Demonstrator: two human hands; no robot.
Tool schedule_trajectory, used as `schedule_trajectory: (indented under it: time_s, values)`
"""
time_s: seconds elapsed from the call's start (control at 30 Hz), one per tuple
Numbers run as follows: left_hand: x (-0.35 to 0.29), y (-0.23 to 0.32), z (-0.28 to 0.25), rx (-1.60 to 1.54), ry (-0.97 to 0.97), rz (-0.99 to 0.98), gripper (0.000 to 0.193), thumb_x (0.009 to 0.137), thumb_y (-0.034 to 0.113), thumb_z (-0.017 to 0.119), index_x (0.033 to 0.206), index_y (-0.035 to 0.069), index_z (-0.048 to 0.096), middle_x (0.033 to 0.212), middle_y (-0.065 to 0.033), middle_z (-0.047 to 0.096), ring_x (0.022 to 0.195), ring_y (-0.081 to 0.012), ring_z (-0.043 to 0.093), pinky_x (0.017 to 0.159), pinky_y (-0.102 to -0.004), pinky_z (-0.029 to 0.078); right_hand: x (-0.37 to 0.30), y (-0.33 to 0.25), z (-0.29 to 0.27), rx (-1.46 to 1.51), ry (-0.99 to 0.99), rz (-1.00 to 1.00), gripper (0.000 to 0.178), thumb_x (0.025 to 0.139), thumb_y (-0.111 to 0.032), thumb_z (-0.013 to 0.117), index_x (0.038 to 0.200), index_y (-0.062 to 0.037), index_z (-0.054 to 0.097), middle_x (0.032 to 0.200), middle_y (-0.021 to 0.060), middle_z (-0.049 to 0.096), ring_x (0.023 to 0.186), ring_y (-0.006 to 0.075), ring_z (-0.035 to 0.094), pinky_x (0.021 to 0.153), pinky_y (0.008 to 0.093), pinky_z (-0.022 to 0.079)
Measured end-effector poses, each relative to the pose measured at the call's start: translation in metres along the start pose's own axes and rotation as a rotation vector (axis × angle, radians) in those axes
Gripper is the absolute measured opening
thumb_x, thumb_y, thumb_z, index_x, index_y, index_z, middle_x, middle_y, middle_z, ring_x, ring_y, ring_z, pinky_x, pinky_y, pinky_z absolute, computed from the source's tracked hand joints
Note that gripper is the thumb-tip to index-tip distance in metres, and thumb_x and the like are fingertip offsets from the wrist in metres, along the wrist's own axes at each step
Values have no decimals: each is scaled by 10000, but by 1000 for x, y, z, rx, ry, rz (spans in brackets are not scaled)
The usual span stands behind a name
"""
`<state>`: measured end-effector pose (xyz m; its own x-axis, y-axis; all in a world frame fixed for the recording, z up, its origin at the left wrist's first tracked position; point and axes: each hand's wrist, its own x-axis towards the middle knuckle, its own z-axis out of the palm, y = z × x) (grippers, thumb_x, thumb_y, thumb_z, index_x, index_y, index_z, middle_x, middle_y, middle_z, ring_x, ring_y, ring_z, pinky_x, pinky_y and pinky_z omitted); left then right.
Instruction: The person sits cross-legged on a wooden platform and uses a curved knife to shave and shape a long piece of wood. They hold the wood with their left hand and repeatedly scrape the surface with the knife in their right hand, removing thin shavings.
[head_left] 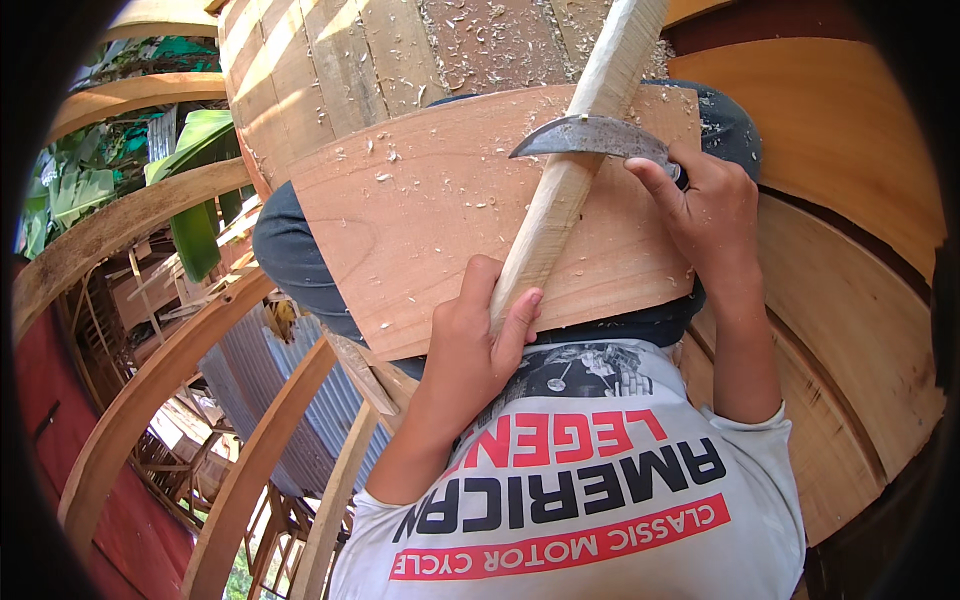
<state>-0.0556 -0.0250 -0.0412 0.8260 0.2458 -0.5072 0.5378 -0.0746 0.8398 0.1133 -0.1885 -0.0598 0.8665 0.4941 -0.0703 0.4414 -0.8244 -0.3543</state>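
Observation:
A long, pale wooden stick with whittled faces slants from my lap up past the top edge of the view. My left hand is wrapped round its near end. My right hand grips a curved knife by its handle, which is mostly hidden in the fingers. The knife's grey, sickle-shaped blade lies across the stick, its tip pointing left. Under the stick, a reddish-brown board rests across my legs, with thin shavings scattered on it.
Beyond my knees is a plank floor strewn with wood shavings. Curved wooden ribs rise on the left, with corrugated metal sheets and green leaves beyond them. Curved wooden planking closes in the right side.

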Motion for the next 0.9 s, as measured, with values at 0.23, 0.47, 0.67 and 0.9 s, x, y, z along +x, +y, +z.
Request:
schedule_trajectory:
  time_s: [0.23, 0.47, 0.67, 0.9]
  values:
    - [-16, -8, -9, 19, 45, -19, 142, 920, 63, 544, 902, 19, 410, 700, -65, 594, 575, -89, 559, 525, -216, 444, 23, 42, -18, 158, 123, 295, 578, 846, -561, 568, 775, 2, 678, 550, 183, 560, 523, 351, 574, 520, 380, 458]
    - [-23, -4, -12, 60, 93, -2, 144, 919, 75, 528, 955, 22, 399, 687, -110, 569, 635, -175, 596, 568, -277, 438, -16, -32, -9, 282, -59, -43, 487, 813, -512, 632, 760, -31, 687, 554, 161, 569, 527, 334, 595, 485, 373, 464]
    - [-28, 12, -13, 117, 21, -41, 244, 925, 71, 492, 1142, 1, 405, 736, -206, 571, 682, -306, 620, 617, -344, 445, -6, -23, -6, 237, 23, -33, 480, 830, -502, 619, 753, -32, 682, 549, 164, 561, 528, 328, 597, 482, 369, 463]
    - [-25, 12, -16, 176, 35, 5, 321, 918, 57, 487, 1227, 2, 418, 732, -251, 565, 674, -386, 612, 619, -377, 454, 0, -2, -21, 213, -17, 62, 526, 852, -526, 582, 758, -17, 678, 555, 185, 556, 520, 315, 603, 483, 372, 456]
